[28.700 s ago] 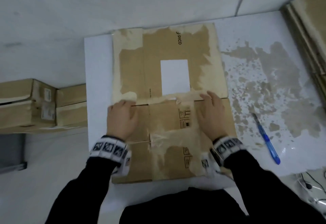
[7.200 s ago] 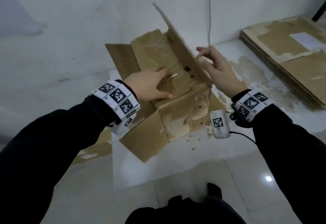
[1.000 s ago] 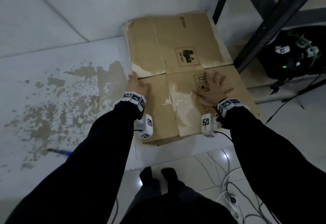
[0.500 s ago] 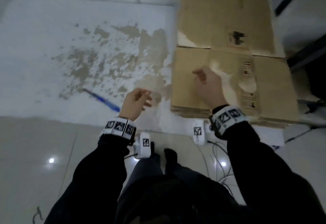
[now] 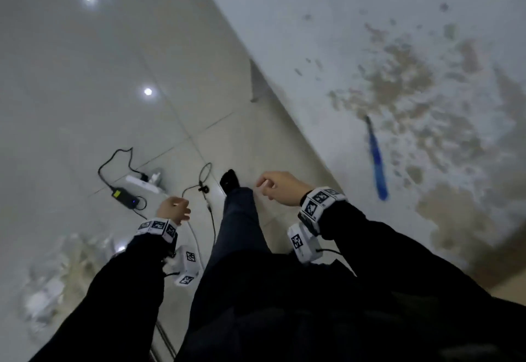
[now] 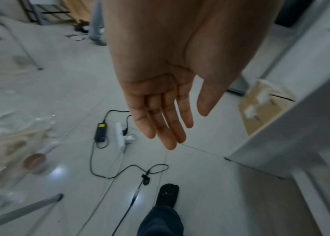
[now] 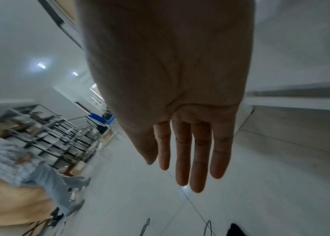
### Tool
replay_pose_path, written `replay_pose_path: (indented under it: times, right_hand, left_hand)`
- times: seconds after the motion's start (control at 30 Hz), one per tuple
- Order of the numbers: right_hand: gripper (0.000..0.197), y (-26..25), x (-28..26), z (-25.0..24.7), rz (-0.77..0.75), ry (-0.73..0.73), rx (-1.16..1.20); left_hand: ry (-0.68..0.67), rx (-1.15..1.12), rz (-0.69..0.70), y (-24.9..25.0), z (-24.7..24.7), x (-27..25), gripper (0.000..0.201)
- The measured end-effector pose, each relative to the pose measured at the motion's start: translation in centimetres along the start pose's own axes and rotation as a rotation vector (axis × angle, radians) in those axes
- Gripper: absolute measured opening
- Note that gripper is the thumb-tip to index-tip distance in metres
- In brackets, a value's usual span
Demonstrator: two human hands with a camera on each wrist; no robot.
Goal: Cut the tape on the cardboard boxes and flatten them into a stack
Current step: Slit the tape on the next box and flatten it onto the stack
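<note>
Hands hang loose and hold nothing, left hand (image 5: 173,210) and right hand (image 5: 280,188) over the floor, so they'd best fetch the sealed cardboard box (image 6: 261,108) beside the bench (image 5: 355,20), leaving the blue cutter (image 5: 377,159) handy.

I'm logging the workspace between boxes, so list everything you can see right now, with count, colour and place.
Table: one, white with brown stains, upper right.
Knife: one, blue, lying on the table.
Power strip: one, white, on the floor.
Adapter: one, black, beside the power strip.
Cables: several, black, across the floor tiles.
Cardboard box: one, brown, past the table, blurred.
Foot: one, in black, on the floor.
Left hand: empty, fingers straight.
Right hand: empty, fingers straight.
</note>
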State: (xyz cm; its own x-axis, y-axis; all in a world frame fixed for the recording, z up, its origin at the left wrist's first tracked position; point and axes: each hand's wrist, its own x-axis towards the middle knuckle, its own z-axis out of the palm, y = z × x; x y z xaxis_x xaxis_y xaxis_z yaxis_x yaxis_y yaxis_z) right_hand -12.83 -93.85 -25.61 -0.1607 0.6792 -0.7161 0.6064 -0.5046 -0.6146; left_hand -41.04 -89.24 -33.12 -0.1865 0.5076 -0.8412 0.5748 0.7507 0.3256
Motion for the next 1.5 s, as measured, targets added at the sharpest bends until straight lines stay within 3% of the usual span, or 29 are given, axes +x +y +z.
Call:
replay_pose_path:
  times: [0.1,0.2,0.37,0.53,0.77,0.9,1.03,1.1,1.2,1.3,1.5]
  right_hand:
    - [0.024,-3.3,6.8,-1.9,0.118,-0.031,0.009]
    - [0.019,-6.1,12.3,-4.1,0.235,0.029,0.068]
    - [0.015,-9.3,20.7,-7.6,0.382,0.098,0.100]
    - [0.024,-14.0,28.5,-11.6,0.504,0.021,0.237]
    - [0.023,-24.4,42.2,-19.3,0.416,0.062,0.334]
    - [0.012,-31.0,47.7,-24.7,0.273,0.108,0.285]
    - [0.011,-33.2,51.8,-29.5,0.253,0.170,0.394]
    - [0.010,-32.8,53.8,-31.7,0.321,0.210,0.516]
    - [0.010,-29.7,56.0,-34.2,0.465,0.314,0.693]
    - [0.009,-25.9,57.8,-36.4,0.612,0.425,0.971]
    - [0.011,-15.8,59.0,-40.6,0.856,0.709,1.212]
  left_hand:
    - [-0.015,-0.052,-0.107,0.9,-4.7,3.1,0.025]
    - [-0.013,-0.060,-0.171,3.4,-8.8,5.2,0.031]
    - [-0.016,-0.055,-0.051,11.9,-13.6,9.0,0.028]
    - [-0.077,-0.084,0.006,21.8,-17.5,15.0,0.025]
    - [-0.039,-0.034,-0.005,35.2,-25.4,23.1,0.016]
    - [0.003,0.014,-0.035,42.2,-30.5,27.9,0.012]
    - [-0.021,0.089,-0.061,49.4,-34.0,33.6,0.009]
    - [-0.046,0.162,-0.095,53.4,-35.0,37.4,0.013]
    - [-0.080,0.331,-0.102,60.1,-34.7,43.0,0.023]
    - [-0.070,0.489,0.008,67.6,-32.2,48.1,0.024]
    - [-0.271,0.776,0.351,82.3,-17.1,53.3,0.026]
